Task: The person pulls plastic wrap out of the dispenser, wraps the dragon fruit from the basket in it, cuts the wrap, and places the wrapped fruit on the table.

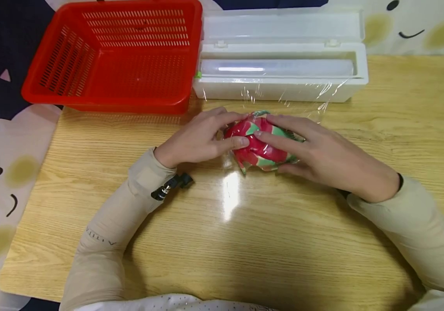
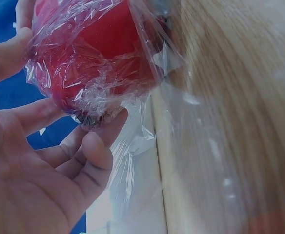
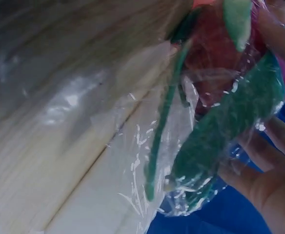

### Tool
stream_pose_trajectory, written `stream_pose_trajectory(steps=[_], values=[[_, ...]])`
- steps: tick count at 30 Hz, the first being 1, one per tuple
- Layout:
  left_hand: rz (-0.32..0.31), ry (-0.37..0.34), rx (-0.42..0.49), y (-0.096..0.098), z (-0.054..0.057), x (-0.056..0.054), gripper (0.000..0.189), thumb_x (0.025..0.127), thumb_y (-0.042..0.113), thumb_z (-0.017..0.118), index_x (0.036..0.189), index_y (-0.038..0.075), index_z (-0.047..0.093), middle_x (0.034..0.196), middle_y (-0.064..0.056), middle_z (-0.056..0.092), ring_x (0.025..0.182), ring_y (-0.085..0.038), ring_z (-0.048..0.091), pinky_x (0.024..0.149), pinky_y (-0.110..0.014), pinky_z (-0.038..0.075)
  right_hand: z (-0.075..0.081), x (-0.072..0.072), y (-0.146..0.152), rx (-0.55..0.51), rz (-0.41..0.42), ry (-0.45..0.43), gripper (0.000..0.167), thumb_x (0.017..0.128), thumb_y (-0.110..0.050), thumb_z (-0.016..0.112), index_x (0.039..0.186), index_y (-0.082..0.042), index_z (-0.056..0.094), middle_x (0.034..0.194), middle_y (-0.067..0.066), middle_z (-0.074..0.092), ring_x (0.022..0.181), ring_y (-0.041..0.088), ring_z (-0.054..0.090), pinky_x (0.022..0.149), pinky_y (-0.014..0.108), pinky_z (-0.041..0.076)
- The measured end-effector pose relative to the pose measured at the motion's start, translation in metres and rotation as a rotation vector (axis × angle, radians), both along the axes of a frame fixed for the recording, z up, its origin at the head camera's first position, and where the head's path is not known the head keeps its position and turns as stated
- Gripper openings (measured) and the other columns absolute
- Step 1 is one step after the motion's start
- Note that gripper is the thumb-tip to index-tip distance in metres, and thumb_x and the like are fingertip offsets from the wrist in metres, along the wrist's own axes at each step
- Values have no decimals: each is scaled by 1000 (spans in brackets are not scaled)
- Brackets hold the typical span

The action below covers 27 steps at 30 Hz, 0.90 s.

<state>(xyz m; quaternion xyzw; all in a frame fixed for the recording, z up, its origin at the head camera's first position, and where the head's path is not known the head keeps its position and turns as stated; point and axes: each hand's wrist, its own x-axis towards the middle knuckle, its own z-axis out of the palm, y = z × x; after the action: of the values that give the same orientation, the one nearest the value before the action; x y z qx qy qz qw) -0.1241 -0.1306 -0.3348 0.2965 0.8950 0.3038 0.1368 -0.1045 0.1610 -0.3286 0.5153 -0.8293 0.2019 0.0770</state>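
Note:
A red dragon fruit [image 1: 260, 149] with green scales is at the table's middle, with clear cling film [image 2: 98, 90] wrinkled tightly over it. My left hand [image 1: 202, 136] holds its left end, thumb on top and fingers round the far side. On the right side, my right hand [image 1: 323, 149] grips the fruit with fingers spread over it. In the right wrist view, long green scales [image 3: 215, 131] show through the film. A sheet of film still stretches from the fruit back to the white dispenser box [image 1: 284, 90].
Inside the dispenser lies a film roll [image 1: 276, 67], its lid [image 1: 284, 26] tipped back. To its left stands a red perforated basket [image 1: 120, 103]. The wooden table [image 1: 222, 255] runs under both forearms. A patterned cloth [image 1: 15, 138] is beyond the table's left edge.

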Motion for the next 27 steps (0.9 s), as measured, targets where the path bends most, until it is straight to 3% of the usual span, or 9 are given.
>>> stream_pose_trajectory(steps=[3, 15, 21, 27], values=[[-4, -1, 9, 1, 2, -1, 64, 99, 49, 63, 152, 14, 52, 120, -3, 67, 101, -15, 57, 82, -32, 52, 0, 0, 0, -9, -7, 26, 87, 74, -18, 94, 152, -19, 54, 151, 25, 54, 128, 45, 62, 98, 58, 57], [-19, -14, -69, -2, 11, 0, 76, 98, 56, 63, 159, 18, 38, 143, 0, 64, 107, -14, 64, 94, -32, 58, 1, -2, 3, -21, 2, -16, 85, 74, -13, 93, 150, -17, 55, 149, 23, 57, 128, 42, 63, 94, 56, 59], [20, 53, -52, -8, 28, 1, 60, 99, 47, 66, 145, 10, 57, 135, -7, 72, 111, -23, 76, 91, -39, 64, -1, -5, 5, -46, 12, -13, 81, 74, -13, 93, 147, -14, 57, 148, 24, 58, 124, 43, 65, 87, 52, 62], [28, 179, -132, -11, 51, -1, 45, 99, 41, 67, 128, 7, 72, 121, -10, 78, 104, -23, 76, 90, -40, 63, -2, -6, 5, -36, 10, -28, 80, 76, -14, 92, 147, -15, 56, 150, 23, 56, 125, 41, 65, 85, 51, 63]])
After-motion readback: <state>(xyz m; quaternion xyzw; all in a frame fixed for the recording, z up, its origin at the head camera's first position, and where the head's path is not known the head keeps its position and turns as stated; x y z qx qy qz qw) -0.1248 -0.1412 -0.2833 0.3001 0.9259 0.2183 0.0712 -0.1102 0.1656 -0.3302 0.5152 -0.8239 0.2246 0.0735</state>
